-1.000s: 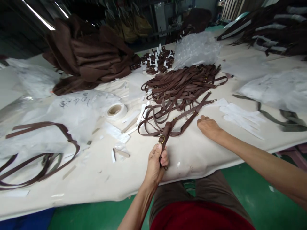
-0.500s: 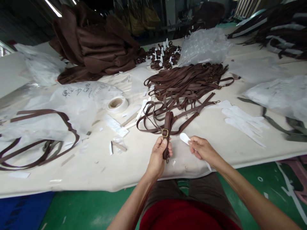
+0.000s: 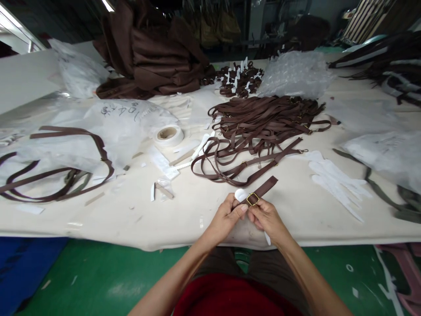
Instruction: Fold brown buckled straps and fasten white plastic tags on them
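Your left hand (image 3: 230, 214) and right hand (image 3: 265, 216) pinch closed around the strap (image 3: 269, 186) and white tie (image 3: 240, 194) beside the buckle (image 3: 253, 199), seemingly keeping them together. A strap pile (image 3: 266, 115) lies beyond your hands, likely for easy reach.

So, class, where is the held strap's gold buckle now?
In the head view, the gold buckle is right of centre, on the brown strap, close to the left hand and right hand.

White roll (image 3: 171, 140), bubble wrap (image 3: 297, 73), green floor (image 3: 128, 272)
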The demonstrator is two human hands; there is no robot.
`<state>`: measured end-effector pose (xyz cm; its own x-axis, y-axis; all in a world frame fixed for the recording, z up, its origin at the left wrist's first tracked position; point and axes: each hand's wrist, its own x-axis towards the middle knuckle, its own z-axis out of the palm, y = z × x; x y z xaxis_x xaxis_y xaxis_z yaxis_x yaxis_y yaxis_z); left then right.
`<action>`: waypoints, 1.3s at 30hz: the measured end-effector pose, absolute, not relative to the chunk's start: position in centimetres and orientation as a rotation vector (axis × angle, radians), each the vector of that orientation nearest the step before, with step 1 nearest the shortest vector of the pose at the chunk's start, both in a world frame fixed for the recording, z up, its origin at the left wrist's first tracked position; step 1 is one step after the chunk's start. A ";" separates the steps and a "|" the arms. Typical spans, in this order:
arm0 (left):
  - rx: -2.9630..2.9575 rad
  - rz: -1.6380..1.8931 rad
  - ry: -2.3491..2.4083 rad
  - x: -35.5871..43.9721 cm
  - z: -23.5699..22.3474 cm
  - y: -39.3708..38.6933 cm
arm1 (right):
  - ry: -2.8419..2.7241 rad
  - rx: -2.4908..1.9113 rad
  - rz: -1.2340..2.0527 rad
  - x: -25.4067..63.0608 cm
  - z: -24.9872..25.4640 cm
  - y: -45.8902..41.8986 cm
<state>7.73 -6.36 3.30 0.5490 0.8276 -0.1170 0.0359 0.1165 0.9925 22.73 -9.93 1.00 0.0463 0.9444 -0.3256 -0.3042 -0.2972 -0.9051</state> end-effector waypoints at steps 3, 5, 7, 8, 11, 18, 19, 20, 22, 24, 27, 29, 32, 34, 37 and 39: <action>1.492 0.666 0.857 7.7 3.1 -5.8 | -0.831 -1.306 1.466 22.8 0.8 -10.2; 1.580 0.643 0.903 7.7 2.7 -5.6 | -0.888 -1.356 1.460 22.9 0.6 -10.6; 1.671 0.614 0.956 7.7 2.1 -5.5 | -0.941 -1.423 1.477 23.0 0.4 -11.4; 1.729 0.608 0.979 7.8 1.9 -5.5 | -0.966 -1.461 1.484 23.1 0.2 -12.0; 1.869 0.645 1.044 7.8 1.1 -5.5 | -1.070 -1.563 1.441 23.4 0.0 -13.8; 1.843 0.654 1.133 8.1 0.0 -6.1 | -1.248 -1.373 0.995 23.6 0.4 -15.2; 1.847 0.655 1.143 8.2 -0.1 -6.2 | -1.200 -1.313 1.045 23.4 0.4 -15.0; 1.853 0.651 1.151 8.2 -0.1 -6.3 | -1.144 -1.252 1.113 23.3 0.3 -14.9; 1.868 0.650 1.162 8.3 -0.2 -6.4 | -1.033 -1.137 1.236 23.1 0.0 -14.7; 1.873 0.662 1.167 8.3 -0.2 -6.4 | -0.938 -1.081 1.291 22.9 -0.2 -14.5; 1.850 0.672 1.178 8.4 -0.2 -6.5 | -0.734 -1.188 1.250 22.4 -0.2 -14.2; 1.842 0.669 1.183 8.4 -0.1 -6.5 | -0.612 -1.289 1.209 22.0 0.0 -13.8; 1.859 0.668 1.188 8.4 -0.1 -6.6 | -0.547 -1.350 1.210 21.5 0.3 -13.3; 1.877 0.665 1.204 8.3 -0.1 -6.7 | -0.533 -1.376 1.202 21.3 0.5 -13.1; 1.903 0.662 1.224 8.3 -0.3 -6.8 | -0.528 -1.404 1.186 21.2 0.7 -12.8; 1.928 0.654 1.231 8.2 -0.5 -6.8 | -0.527 -1.415 1.182 21.1 0.7 -12.7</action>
